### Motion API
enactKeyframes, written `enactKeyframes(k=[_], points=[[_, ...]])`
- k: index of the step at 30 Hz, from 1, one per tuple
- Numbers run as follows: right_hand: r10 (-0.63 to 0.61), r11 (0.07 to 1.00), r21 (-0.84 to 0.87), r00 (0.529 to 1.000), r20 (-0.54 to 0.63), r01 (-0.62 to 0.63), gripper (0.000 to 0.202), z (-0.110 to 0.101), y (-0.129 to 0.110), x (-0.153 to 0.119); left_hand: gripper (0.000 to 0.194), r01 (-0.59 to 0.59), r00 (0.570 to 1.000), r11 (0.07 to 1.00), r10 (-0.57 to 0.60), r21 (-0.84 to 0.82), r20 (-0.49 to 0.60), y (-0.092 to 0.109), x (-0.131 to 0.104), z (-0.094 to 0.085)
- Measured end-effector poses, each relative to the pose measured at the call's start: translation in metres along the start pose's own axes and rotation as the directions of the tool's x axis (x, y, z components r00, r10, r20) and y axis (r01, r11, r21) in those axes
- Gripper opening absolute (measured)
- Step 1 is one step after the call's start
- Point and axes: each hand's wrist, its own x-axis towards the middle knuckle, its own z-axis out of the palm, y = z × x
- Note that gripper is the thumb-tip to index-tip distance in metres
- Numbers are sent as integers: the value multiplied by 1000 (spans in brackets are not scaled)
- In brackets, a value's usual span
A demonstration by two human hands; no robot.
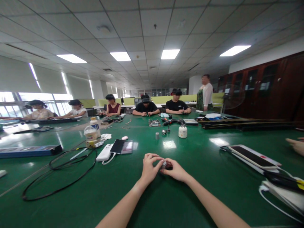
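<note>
Between my two hands is a small grey metal cylinder (163, 164), held just over the green tabletop (152, 199). My left hand (151, 165) closes its fingers and thumb on it from the left. From the other side, my right hand (176, 170) curls its fingers and thumb round it. The fingers cover much of the cylinder, so its full shape is hidden. Farther up the table stands another grey cylinder (157, 136), beside some small shiny metal parts (164, 132) and a dark upright part (168, 129).
A white jar (182, 131) stands beyond my hands. To the left lie a power bank (104, 153), a phone (118, 146), a black cable (59, 193) and a plastic tub (91, 134). Phones (253, 155) lie at right, near another person's hand (296, 145). Several people sit opposite.
</note>
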Motion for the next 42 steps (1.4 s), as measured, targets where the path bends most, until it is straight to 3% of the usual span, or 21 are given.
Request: enactKeyframes(k=[8, 14, 17, 23, 30, 37, 42], points=[[-21, 1000, 4, 999, -27, 21, 32, 2, -2, -1, 15, 15, 999, 1000, -15, -6, 45, 1, -2, -1], [-90, 996, -8, 975, -202, 90, 56, -4, -4, 3, 35, 20, 997, 1000, -21, 9, 77, -2, -6, -1], [-133, 991, -34, 958, -255, 129, 52, -8, -11, 2, 39, 21, 993, 999, -25, 27, 118, -7, -8, 2], [-171, 983, -105, 950, -261, 148, 22, -1, -24, -2, 37, 27, 981, 998, -38, 59, 192, -13, -9, 5], [-196, 974, -178, 924, -330, 143, 17, 2, -20, 2, 32, 43, 969, 996, -59, 74, 239, -12, -10, 7], [-128, 973, -227, 922, -366, 45, 22, -16, -1, 8, 31, 77, 953, 993, -99, 89, 286, -9, -8, 4], [4, 956, -279, 955, -295, -91, 25, -35, 23, 5, 31, 85, 942, 992, -111, 96, 315, -8, -9, 4]])
